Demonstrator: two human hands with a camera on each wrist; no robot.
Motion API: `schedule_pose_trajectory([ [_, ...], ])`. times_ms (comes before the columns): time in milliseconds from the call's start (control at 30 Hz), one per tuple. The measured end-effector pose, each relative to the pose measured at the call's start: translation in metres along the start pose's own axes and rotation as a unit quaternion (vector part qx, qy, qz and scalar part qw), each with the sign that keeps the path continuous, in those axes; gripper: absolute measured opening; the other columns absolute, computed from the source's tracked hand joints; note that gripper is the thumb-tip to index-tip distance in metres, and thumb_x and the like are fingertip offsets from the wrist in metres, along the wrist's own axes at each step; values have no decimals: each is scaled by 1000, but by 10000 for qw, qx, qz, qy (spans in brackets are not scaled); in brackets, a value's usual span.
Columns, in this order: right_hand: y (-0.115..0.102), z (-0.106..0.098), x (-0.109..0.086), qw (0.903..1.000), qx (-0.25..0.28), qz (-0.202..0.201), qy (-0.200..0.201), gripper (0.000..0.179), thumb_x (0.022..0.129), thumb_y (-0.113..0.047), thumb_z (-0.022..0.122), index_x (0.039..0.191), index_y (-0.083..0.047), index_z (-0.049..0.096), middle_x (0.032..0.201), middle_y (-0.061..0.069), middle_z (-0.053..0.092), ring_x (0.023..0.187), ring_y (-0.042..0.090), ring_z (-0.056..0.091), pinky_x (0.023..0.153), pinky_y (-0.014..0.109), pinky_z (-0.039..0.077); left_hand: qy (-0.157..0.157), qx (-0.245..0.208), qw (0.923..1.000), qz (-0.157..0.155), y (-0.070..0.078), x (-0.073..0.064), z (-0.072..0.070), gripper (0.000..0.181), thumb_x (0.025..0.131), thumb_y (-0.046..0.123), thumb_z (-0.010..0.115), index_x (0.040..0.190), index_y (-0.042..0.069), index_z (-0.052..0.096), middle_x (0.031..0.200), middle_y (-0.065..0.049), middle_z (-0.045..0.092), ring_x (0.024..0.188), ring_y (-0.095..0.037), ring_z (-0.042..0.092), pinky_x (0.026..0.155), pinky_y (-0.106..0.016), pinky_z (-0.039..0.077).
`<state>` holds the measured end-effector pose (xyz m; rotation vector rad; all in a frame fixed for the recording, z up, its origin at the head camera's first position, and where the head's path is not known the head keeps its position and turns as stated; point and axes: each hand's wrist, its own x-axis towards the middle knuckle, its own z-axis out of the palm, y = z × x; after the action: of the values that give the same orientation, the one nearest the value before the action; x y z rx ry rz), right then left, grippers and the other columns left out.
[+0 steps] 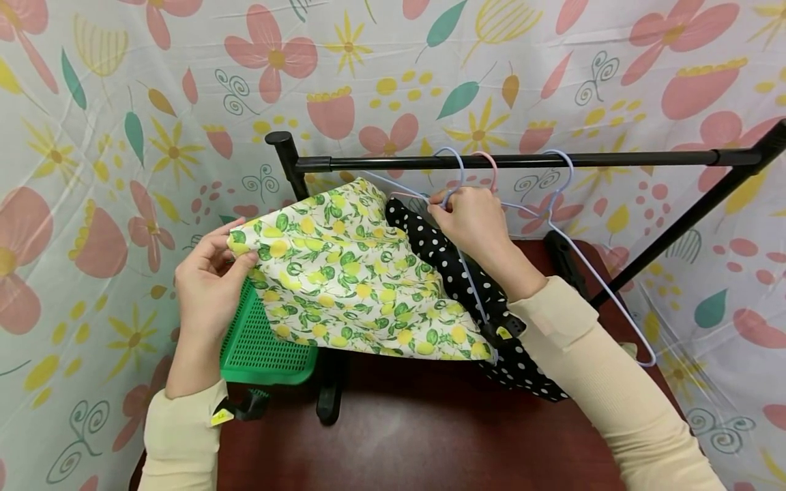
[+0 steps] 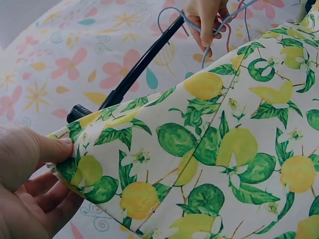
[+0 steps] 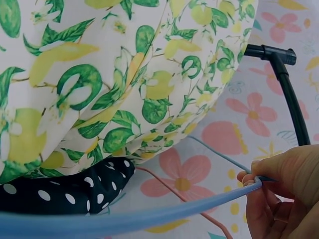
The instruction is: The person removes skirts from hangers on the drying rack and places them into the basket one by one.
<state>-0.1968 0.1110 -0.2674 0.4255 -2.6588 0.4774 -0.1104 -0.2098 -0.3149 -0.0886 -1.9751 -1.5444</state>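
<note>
The white cloth printed with yellow lemons and green leaves (image 1: 350,273) is stretched between my hands, below the black metal rail (image 1: 522,161). My left hand (image 1: 209,286) pinches its left corner between thumb and fingers. My right hand (image 1: 473,221) has its fingers curled around the light blue wire hanger (image 1: 479,300) near the hook. The black fabric with white dots (image 1: 467,286) is partly hidden under the lemon cloth, and the green plastic basket (image 1: 264,351) too.
</note>
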Motion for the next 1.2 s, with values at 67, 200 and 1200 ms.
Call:
schedule_pose_trajectory([
  [67, 0, 0, 0, 10000, -6, -5, 5, 44, 88, -24, 59, 45, -15, 56, 87, 4, 72, 38, 19, 38, 39, 26, 17, 14, -22, 10000, 0, 0, 1, -1, 12, 80, -3, 67, 91, -3, 63, 107, 0, 64, 80, -8, 62, 61, -15, 48],
  [200, 0, 0, 1, 10000, 8, -20, 18, 43, 89, -25, 58, 47, -16, 58, 84, 4, 72, 38, 19, 38, 39, 26, 17, 79, -72, 9999, 9, -1, 3, -2, 13, 80, -2, 68, 92, -1, 65, 83, 4, 64, 66, -8, 59, 57, -14, 47],
  [1200, 3, -3, -2, 9999, 127, -46, 44, 53, 87, -23, 59, 41, -14, 35, 38, -5, 25, 39, 14, 24, 42, 26, 15, 275, 951, 9951, -3, 5, 26, -17, 25, 80, 2, 69, 105, 8, 67, 71, 12, 59, 63, -4, 51, 58, -13, 41],
])
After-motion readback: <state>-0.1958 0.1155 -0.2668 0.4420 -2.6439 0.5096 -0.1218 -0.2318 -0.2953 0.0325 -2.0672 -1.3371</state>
